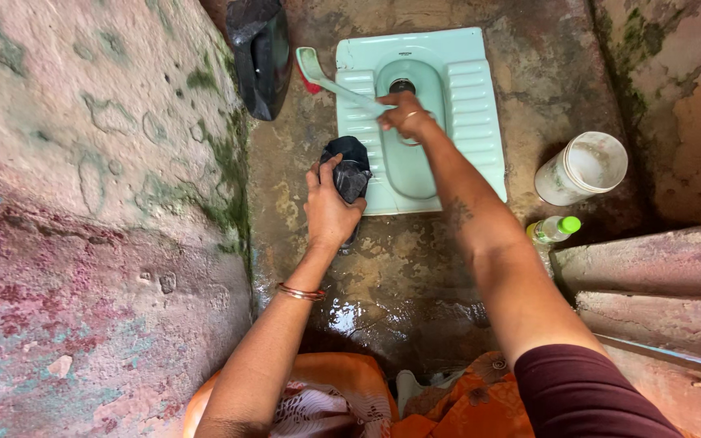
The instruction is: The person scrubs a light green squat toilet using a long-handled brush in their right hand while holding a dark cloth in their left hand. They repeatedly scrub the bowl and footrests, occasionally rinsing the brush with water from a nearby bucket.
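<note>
A pale green squat toilet pan [464,105] is set in the wet concrete floor ahead of me. My right hand [403,113] reaches over the bowl and grips the pale green handle of a toilet brush [326,79], which slants up to the left; the brush end is hidden under my hand. My left hand [330,207] holds a dark mug-like container [350,166] at the pan's left edge. A bangle circles my left wrist.
A black bucket [261,53] stands at the back left by the mossy wall. A white tub [584,166] and a small bottle with a green cap [553,229] sit on the right. Stone steps [651,268] rise at right. Walls close in on both sides.
</note>
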